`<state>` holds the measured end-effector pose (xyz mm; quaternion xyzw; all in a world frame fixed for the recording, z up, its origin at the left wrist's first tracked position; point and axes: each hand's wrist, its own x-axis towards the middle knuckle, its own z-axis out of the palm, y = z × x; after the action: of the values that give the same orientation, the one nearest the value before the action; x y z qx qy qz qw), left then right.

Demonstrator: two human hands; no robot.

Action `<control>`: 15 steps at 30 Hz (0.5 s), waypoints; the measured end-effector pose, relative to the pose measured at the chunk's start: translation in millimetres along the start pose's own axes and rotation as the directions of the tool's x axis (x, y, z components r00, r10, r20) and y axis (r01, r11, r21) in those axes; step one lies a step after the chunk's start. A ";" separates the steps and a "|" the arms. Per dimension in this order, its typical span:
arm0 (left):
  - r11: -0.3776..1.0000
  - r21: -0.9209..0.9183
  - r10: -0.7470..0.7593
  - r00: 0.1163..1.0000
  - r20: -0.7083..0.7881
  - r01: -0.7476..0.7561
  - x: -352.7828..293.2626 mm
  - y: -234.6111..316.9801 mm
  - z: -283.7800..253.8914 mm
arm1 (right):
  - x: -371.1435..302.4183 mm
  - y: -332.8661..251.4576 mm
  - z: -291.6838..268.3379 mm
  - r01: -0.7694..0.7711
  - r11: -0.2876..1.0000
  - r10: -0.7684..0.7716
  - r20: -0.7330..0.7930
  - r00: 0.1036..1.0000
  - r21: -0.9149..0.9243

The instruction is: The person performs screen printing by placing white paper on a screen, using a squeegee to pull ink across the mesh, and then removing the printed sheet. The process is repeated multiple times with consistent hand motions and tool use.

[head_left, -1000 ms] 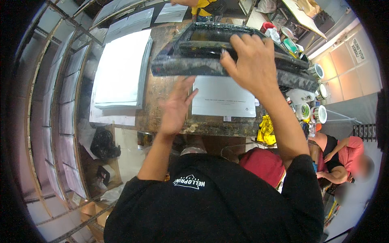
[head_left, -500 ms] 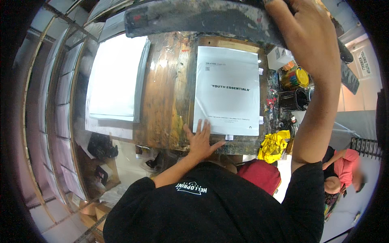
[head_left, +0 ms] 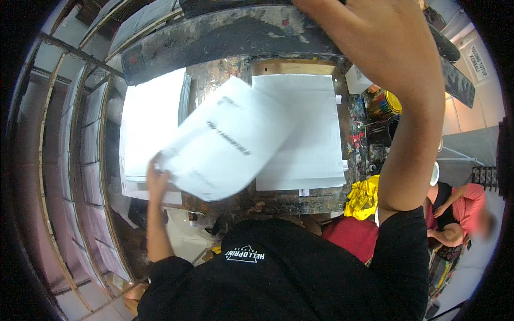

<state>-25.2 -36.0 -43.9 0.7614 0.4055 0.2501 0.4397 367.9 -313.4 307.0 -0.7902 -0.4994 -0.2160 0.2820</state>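
My left hand [head_left: 159,174] pinches the lower left corner of a white sheet with dark print [head_left: 230,139], which hangs tilted and blurred between the two places on the table. Beneath its right part lies a blank white sheet [head_left: 310,144], flat against small white tabs. Left of the hand is a thick stack of white sheets [head_left: 152,123]. High at the top, my right hand [head_left: 375,37] grips the paint-stained dark frame [head_left: 230,40], raised above the table's far side; its fingertips are partly cut off by the picture's edge.
Along the right table edge stand a paint-smeared can with a yellow lid [head_left: 386,102] and a black tub [head_left: 381,132]. A crumpled yellow cloth [head_left: 364,198] lies at the near right corner. Racks with sheets [head_left: 96,176] rise on the left. A person [head_left: 458,214] sits at right.
My left hand has lifted the printed sheet off the board and carried it left toward the stack, uncovering a blank sheet. My right hand remains at the raised frame.
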 end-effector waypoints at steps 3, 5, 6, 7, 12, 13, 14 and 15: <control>0.923 0.384 0.027 1.000 0.006 -0.027 64.2 -28.6 -86.1 | -8.1 -1.0 -9.3 -0.002 1.000 0.004 0.056 0.998 -0.027; 0.696 0.715 0.196 0.976 -0.098 -0.068 90.5 -80.7 -163.8 | -7.5 4.7 -19.0 0.000 0.998 -0.010 0.142 0.990 0.069; 0.514 0.856 0.190 0.965 -0.181 0.059 89.6 -84.3 -165.9 | -8.7 2.3 -10.2 0.039 0.996 -0.047 0.108 0.993 0.075; 0.310 0.935 0.217 0.945 -0.245 0.171 99.6 -72.7 -159.2 | -11.5 -0.3 -10.5 0.064 0.996 -0.068 0.066 0.996 0.062; 0.827 -0.540 0.344 0.900 0.268 -0.155 -19.6 159.3 56.0 | -79.1 16.8 31.2 0.162 0.980 -0.173 -0.093 0.980 -0.116; 0.599 -0.800 0.451 0.837 0.309 -0.027 -81.3 203.3 87.3 | -107.0 5.7 35.7 0.112 0.974 -0.114 -0.002 0.993 -0.197; 0.345 -0.928 0.480 0.824 0.300 0.136 -114.8 204.4 107.8 | -142.9 5.5 45.7 0.143 0.967 -0.130 0.076 0.989 -0.210; 0.186 -0.948 0.374 0.874 0.310 0.257 -144.7 198.4 115.7 | -175.4 -4.1 44.3 0.176 0.962 -0.111 0.291 0.950 -0.208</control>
<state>59.9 -267.7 69.2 0.3536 -0.0032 0.2696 0.8957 295.3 -399.8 165.6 -0.8014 -0.5616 -0.1802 0.0992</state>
